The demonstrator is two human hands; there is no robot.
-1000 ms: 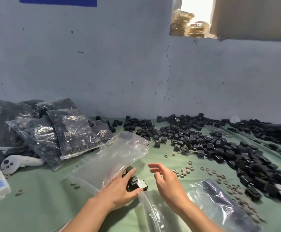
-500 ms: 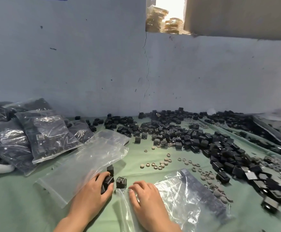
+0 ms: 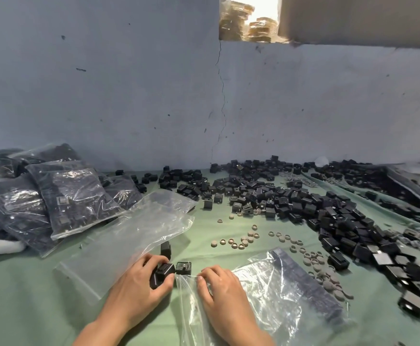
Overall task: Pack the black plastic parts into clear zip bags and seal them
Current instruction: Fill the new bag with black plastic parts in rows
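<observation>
Loading step: the left hand [image 3: 139, 288] clamps a few black parts [image 3: 165, 269] just beside the zip bag [image 3: 291, 290], whose mouth the right hand [image 3: 221, 293] pinches. Next, likely: spread that mouth and slide them in.

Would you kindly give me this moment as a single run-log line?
step: packing | left hand: grips black parts | right hand: pinches clear zip bag at its mouth | loose part: beside bag mouth
</observation>
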